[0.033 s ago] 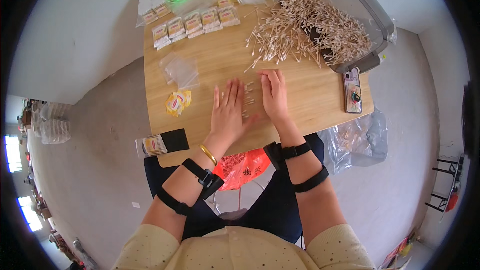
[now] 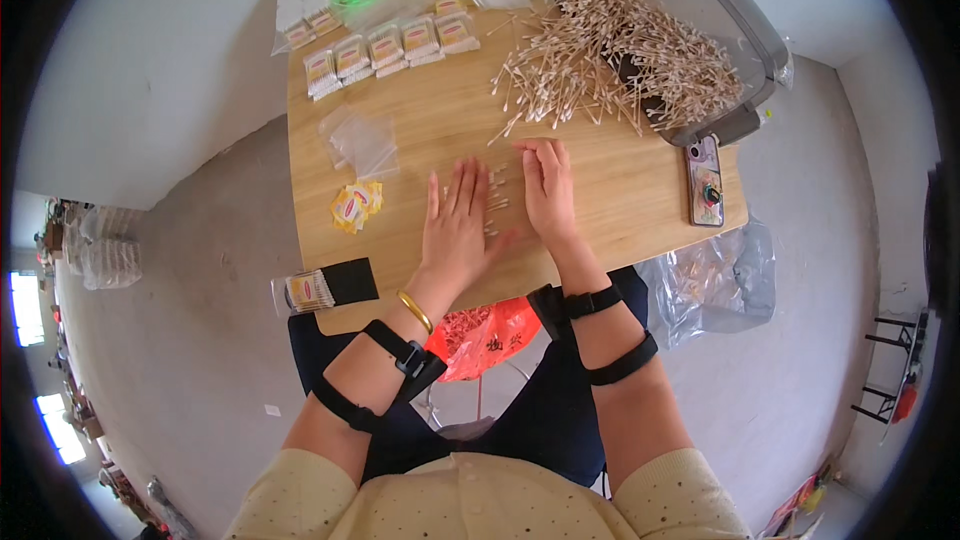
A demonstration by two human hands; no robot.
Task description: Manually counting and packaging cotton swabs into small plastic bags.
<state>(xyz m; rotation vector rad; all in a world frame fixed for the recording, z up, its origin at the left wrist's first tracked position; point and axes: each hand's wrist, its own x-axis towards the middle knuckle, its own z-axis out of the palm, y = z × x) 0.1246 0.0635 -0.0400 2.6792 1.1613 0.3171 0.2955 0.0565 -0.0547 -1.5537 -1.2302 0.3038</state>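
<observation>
Both hands lie palm-down on the wooden table (image 2: 620, 190), fingers spread and flat. The left hand (image 2: 457, 225) and right hand (image 2: 548, 185) sit side by side with a small row of cotton swabs (image 2: 497, 202) between them, partly under the fingers. Neither hand pinches anything; both press lightly on the tabletop.

Positions relative to the small row of swabs:

- The large loose heap of cotton swabs (image 2: 620, 55) lies beyond it, toward the far right corner, spilling out of a grey-rimmed clear bin (image 2: 745, 40).
- A row of filled swab packets (image 2: 385, 45) lies beyond it to the far left.
- Empty clear bags (image 2: 362, 143) lie to its left, with a stack of yellow-and-red labels (image 2: 357, 205) nearer the person.
- A phone (image 2: 704, 180) lies to its right, near the table edge.
- One more filled packet with a black card (image 2: 325, 287) lies at the near left edge.

Handling advice for squaring the row (a judgement from the hand posture): keep both palms low and draw the inner edges of the hands together evenly, so the sticks roll parallel rather than cross. Apply light pressure only; the sticks look thin and would skew or bend under a heavy palm. Align the tips against one hand's edge before lifting the bundle. Keep strays from the heap clear of the row.
</observation>
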